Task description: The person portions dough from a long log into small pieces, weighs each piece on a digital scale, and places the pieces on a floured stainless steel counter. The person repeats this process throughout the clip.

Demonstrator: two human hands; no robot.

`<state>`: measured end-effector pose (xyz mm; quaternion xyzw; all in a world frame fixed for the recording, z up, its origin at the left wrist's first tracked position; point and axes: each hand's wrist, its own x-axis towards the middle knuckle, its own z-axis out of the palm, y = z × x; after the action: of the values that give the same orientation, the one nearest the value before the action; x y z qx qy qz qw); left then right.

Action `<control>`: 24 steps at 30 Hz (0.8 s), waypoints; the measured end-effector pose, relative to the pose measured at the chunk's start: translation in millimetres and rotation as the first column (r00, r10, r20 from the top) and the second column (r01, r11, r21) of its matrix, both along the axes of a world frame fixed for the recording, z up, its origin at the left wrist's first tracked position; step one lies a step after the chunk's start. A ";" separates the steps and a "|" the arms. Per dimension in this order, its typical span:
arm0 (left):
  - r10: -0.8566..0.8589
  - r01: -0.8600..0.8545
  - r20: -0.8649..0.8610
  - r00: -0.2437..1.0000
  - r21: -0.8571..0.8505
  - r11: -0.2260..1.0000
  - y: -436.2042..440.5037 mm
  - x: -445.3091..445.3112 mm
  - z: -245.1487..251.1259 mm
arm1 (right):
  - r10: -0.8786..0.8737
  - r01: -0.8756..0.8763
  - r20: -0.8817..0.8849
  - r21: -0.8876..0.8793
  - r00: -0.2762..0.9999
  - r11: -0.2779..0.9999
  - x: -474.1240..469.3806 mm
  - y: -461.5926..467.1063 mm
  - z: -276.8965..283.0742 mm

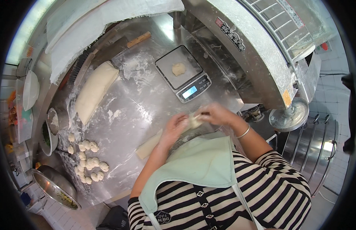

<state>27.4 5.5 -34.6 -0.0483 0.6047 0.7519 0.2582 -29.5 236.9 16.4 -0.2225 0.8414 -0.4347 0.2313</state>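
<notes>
A thick dough rope [149, 146] lies along the near side of the floured steel table, passing beneath my left forearm. Around its far right end curls my left hand [175, 126]. My right hand [216, 114], with a bangle at the wrist, pinches the same dough end from the other side. Both hands are blurred, so whether a piece has come apart there is unclear. Beyond them, a digital kitchen scale [183, 74] with a lit display carries one dough lump [179, 69]. Several small dough pieces [91, 162] sit in a loose cluster at the left.
A large dough slab [95, 90] rests at the back left, near a cleaver's wooden handle [139, 39]. Metal bowl [57, 188] and white bowl [49, 141] stand by the left edge. A steel machine [252, 54] borders the right, with a round metal pan [289, 115] beside it.
</notes>
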 end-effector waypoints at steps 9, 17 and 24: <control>-0.190 0.183 0.149 0.970 0.065 0.981 -4.3 -20.5 36.1 | 0.086 -0.121 -0.208 -0.158 0.974 0.980 -7.6 -40.1 6.0; 0.008 -0.022 0.161 0.987 0.088 0.996 -36.7 -17.1 36.7 | 0.164 -0.148 0.041 -0.258 0.986 0.955 -48.3 -59.1 25.5; 0.155 -0.165 0.105 0.982 0.100 0.981 -69.1 -10.0 37.1 | -0.462 0.406 -0.327 -0.229 0.824 0.885 -149.4 -51.3 -12.5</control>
<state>17.4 -63.7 2.5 -0.1190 0.5442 0.7986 0.2279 -179.0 185.6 3.8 -0.1197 0.8633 -0.4871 -0.0551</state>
